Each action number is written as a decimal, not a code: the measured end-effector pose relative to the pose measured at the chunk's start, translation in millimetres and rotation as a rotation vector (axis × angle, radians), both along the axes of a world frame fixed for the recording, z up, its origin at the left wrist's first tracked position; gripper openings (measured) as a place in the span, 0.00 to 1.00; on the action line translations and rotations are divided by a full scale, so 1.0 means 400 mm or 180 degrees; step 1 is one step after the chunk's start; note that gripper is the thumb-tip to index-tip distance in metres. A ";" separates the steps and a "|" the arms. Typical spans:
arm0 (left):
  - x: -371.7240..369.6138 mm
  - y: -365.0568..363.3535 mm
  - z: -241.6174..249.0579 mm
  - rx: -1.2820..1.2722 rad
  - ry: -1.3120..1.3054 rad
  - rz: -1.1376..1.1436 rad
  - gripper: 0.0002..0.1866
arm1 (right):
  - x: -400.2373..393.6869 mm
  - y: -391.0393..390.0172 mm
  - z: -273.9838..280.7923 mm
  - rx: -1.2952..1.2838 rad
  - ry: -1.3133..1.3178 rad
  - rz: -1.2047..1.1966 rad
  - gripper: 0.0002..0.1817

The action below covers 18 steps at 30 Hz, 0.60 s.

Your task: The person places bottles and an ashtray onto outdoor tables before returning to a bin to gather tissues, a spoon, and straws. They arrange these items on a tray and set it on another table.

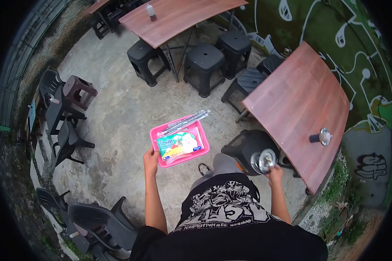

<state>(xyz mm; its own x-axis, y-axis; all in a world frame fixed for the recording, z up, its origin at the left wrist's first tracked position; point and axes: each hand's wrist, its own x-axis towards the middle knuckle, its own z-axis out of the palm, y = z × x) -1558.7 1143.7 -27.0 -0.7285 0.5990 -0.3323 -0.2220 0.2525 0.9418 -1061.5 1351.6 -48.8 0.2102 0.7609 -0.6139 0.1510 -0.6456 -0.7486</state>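
Left hand (151,159) grips my pink plastic tray (180,142) by its near corner — tissue pack (180,145) inside; right hand (274,173) clasps a round metal ashtray (266,159), likely bound for the brown wooden table (300,104) — beside its near edge.

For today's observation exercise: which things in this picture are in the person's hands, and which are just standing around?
In hand:
- pink tray, held by the left hand, carrying a tissue pack and wrapped sticks
- round metal dish, held by the right hand

Standing around:
- black stools
- wooden tables
- stacked chairs
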 end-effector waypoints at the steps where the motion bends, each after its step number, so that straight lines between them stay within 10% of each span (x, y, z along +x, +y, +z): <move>1: -0.038 -0.004 -0.011 -0.0062 0.0002 0.0115 0.20 | -0.084 0.048 -0.028 0.0028 0.0182 0.0241 0.18; 18: -0.877 0.124 -0.014 0.0271 0.0086 0.2124 0.19 | -1.953 1.043 0.019 0.0838 0.1394 0.1240 0.13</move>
<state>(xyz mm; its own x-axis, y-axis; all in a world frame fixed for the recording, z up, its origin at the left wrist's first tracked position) -1909.3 1193.2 -32.8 -0.9590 0.0410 -0.2804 -0.2809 -0.0061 0.9597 -1842.9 1768.7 -41.1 -0.3399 0.8679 -0.3623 -0.0183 -0.3912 -0.9201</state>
